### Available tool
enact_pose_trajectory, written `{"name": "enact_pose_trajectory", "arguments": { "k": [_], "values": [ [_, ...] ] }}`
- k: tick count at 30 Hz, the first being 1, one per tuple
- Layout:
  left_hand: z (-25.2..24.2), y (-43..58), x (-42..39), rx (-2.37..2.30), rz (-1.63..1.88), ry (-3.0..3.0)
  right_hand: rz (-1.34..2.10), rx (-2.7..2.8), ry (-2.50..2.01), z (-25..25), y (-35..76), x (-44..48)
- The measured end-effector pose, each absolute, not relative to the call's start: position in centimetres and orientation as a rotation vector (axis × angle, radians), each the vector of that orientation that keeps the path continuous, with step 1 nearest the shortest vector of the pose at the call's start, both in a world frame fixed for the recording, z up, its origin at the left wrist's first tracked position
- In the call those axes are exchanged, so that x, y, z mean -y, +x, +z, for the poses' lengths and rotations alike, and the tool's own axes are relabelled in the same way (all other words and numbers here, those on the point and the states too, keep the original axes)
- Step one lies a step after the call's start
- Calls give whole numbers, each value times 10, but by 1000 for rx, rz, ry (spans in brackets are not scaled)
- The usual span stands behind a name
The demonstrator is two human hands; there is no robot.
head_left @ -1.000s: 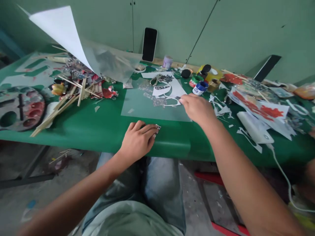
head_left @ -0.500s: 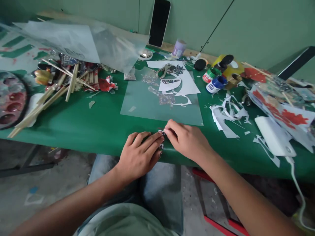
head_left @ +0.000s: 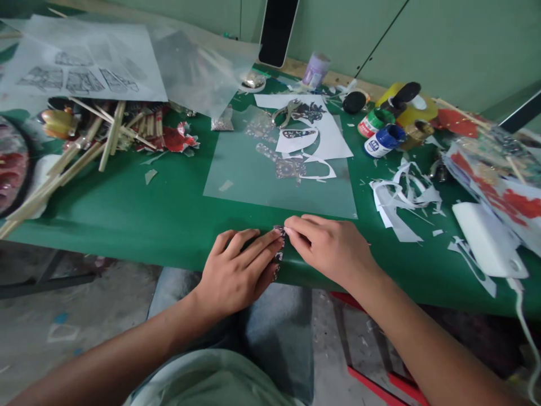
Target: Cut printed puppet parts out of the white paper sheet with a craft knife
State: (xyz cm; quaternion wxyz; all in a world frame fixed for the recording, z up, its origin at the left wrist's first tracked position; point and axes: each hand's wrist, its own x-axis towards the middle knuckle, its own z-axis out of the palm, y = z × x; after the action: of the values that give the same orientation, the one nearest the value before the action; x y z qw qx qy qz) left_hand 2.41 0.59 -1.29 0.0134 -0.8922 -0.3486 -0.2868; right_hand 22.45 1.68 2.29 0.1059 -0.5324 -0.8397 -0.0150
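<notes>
Near the front edge of the green table (head_left: pixel 169 197), my left hand (head_left: pixel 239 270) lies with its fingers stretched over a small black-and-white patterned cutout (head_left: pixel 279 256). Most of that piece is hidden under the fingers. My right hand (head_left: pixel 332 245) is closed in a pinch on the piece's upper end, by the left fingertips. Just beyond both hands lies a translucent sheet (head_left: pixel 245 192). On and around it are more patterned paper pieces (head_left: pixel 299 133), white paper (head_left: pixel 333 138) and a pair of metal-handled snips or pliers (head_left: pixel 286 113).
Paint jars (head_left: pixel 384 141) and white paper scraps (head_left: pixel 395 197) lie to the right, with a white power bank (head_left: pixel 486 239) and its cable. Wooden sticks (head_left: pixel 80 158), a paint palette (head_left: pixel 12 163) and a printed sheet (head_left: pixel 84 62) are at left. A phone (head_left: pixel 278 31) leans on the wall.
My view has shifted slightly, and the sheet at the upper left now shows its printed drawings plainly. Both hands keep about the same place; the white edge at the fingertips now looks dark.
</notes>
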Motion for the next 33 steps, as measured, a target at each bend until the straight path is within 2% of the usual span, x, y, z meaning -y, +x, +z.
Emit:
{"name": "enact_pose_trajectory", "arguments": {
  "k": [15,33],
  "values": [
    [-12,25,-6,1083,-860,-2753,-313,2667,-1547,33,221,-14],
    [-14,28,-6,1064,-858,-2672,-403,2760,-1581,39,220,-13]
  ]
}}
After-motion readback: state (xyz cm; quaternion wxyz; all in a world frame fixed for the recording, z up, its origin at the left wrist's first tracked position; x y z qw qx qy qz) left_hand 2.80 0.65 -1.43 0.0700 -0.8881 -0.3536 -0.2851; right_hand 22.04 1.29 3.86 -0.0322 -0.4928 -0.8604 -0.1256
